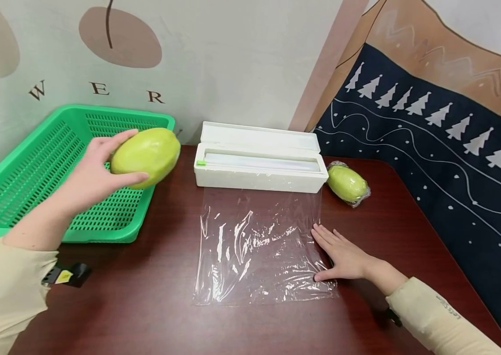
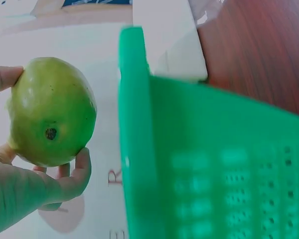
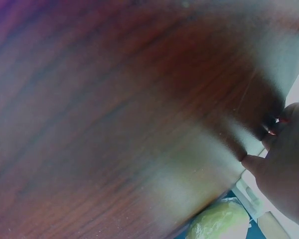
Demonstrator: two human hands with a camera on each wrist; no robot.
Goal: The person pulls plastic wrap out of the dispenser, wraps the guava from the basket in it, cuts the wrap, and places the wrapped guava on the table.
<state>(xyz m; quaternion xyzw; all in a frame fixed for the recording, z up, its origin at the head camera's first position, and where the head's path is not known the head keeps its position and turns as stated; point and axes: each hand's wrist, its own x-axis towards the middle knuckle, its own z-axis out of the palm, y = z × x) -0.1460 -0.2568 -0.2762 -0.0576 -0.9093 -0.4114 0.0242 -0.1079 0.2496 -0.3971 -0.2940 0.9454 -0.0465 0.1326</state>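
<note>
A yellow-green fruit, oval and smooth like a mango or small papaya (image 1: 147, 157), is held up by my left hand (image 1: 99, 165), its thumb and fingers curled round it. The pair hangs over the right side of the green basket (image 1: 144, 217). In the left wrist view a dark stem scar shows on the fruit (image 2: 52, 109). My right hand (image 1: 343, 254) lies with fingers spread on the right edge of a sheet of clear plastic wrap (image 1: 254, 251). This sheet stretches flat over the table from the white wrap dispenser (image 1: 259, 180), whose lid stands raised.
A second green fruit (image 1: 348, 183), wrapped in clear film, lies right of the dispenser. The dark red wooden table (image 1: 152, 305) ends at a patterned cloth (image 1: 436, 138) on the right. A printed pale cloth (image 1: 241, 64) hangs behind.
</note>
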